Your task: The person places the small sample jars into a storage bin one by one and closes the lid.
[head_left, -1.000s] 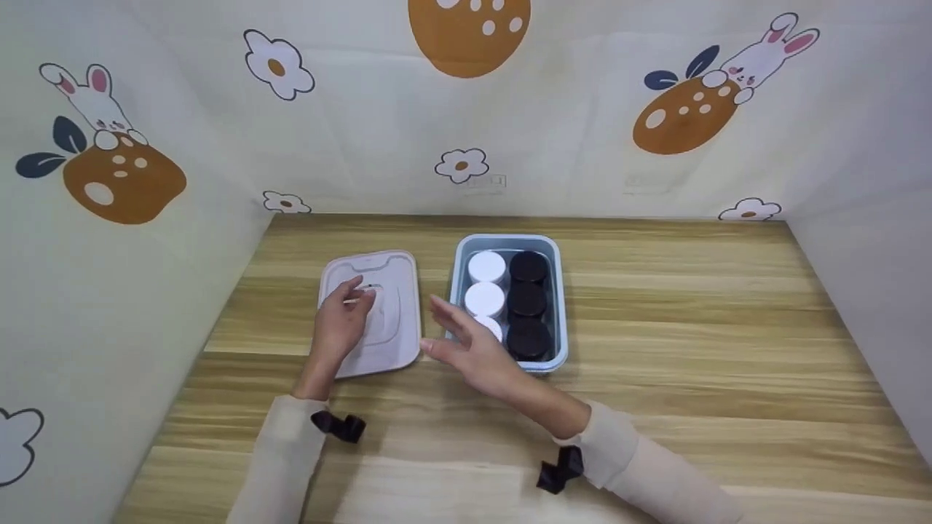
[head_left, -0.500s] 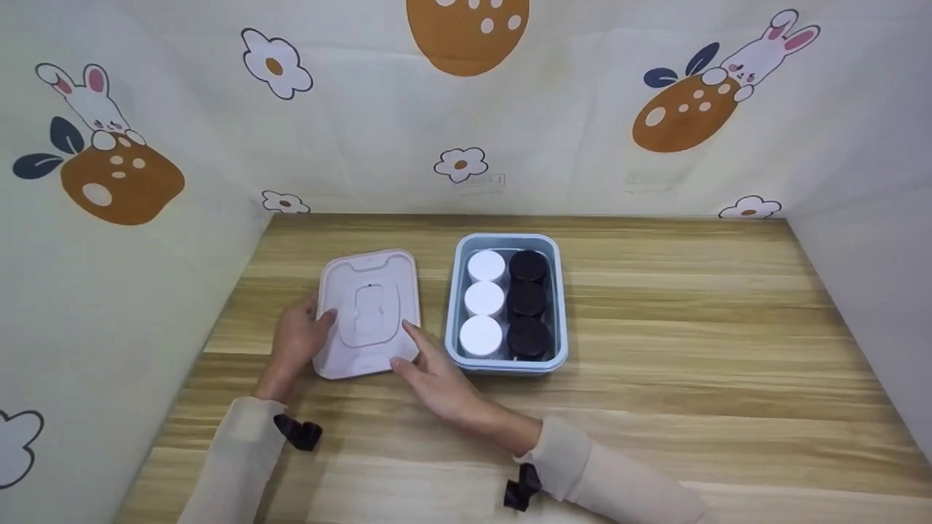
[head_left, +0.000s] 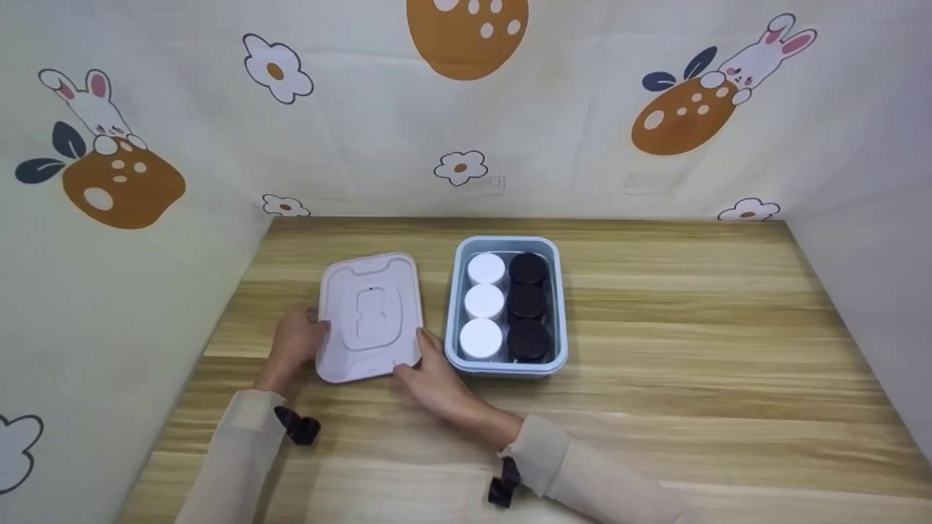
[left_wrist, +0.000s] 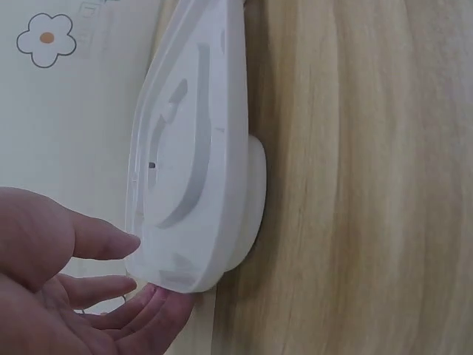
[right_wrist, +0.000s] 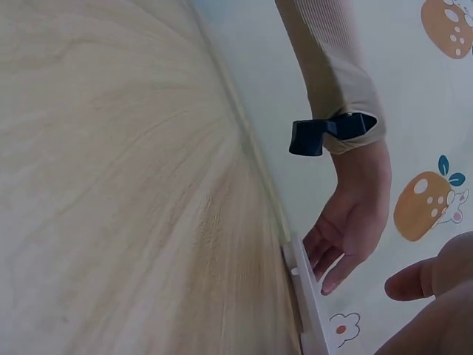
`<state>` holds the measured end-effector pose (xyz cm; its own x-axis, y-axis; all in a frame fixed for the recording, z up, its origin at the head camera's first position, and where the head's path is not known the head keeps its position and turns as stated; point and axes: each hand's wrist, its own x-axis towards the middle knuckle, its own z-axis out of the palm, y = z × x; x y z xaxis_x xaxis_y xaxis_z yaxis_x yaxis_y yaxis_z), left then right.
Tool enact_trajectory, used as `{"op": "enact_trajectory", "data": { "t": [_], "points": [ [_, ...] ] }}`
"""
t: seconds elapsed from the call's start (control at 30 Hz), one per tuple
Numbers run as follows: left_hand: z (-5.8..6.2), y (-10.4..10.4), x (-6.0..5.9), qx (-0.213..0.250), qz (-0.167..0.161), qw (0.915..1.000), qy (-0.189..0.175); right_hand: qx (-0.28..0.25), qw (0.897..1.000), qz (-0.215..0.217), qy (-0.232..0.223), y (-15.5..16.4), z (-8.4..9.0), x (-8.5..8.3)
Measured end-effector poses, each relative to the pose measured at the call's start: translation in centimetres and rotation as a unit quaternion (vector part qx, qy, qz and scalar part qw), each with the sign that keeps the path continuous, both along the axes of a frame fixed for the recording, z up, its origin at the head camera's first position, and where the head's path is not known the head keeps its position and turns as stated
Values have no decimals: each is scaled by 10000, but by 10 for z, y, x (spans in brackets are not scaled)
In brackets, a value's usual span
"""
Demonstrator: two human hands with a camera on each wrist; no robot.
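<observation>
A pale pink-white lid lies left of the box in the head view, recessed side up. In the left wrist view, a raised base shows under the lid. My left hand holds its left edge, thumb at the rim and other fingers under it. At the near right corner, my right hand grips the lid with the thumb at its near edge and a finger along its side. That hand's other fingers are hidden. The right wrist view shows the lid edge-on.
A light blue box stands right of the lid. It holds a column of white-capped jars and a column of black-capped jars. The wood-grain table meets a printed cloth wall at the back.
Both hands have moved left and down to the lid from above it and beside the box. My right hand uncovers the nearest white cap. The lid has barely shifted.
</observation>
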<state>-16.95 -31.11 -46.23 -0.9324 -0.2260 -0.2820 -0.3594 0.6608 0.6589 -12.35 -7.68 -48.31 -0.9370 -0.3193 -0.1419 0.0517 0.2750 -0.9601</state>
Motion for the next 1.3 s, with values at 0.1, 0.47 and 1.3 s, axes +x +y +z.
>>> {"op": "enact_trajectory", "data": {
  "t": [0.1, 0.47, 1.3],
  "points": [
    [3, -2, 1, 229, -17, 9996, -161, -133, 9999, 19, -11, 1, -1, 0],
    [35, -11, 2, 959, 154, 9945, -379, 555, 9958, 634, 359, 4, 2, 7],
    [94, 44, 33, 1850, -407, 9819, -19, -1446, 9828, 994, -572, -7, 61, 0]
  ]
}}
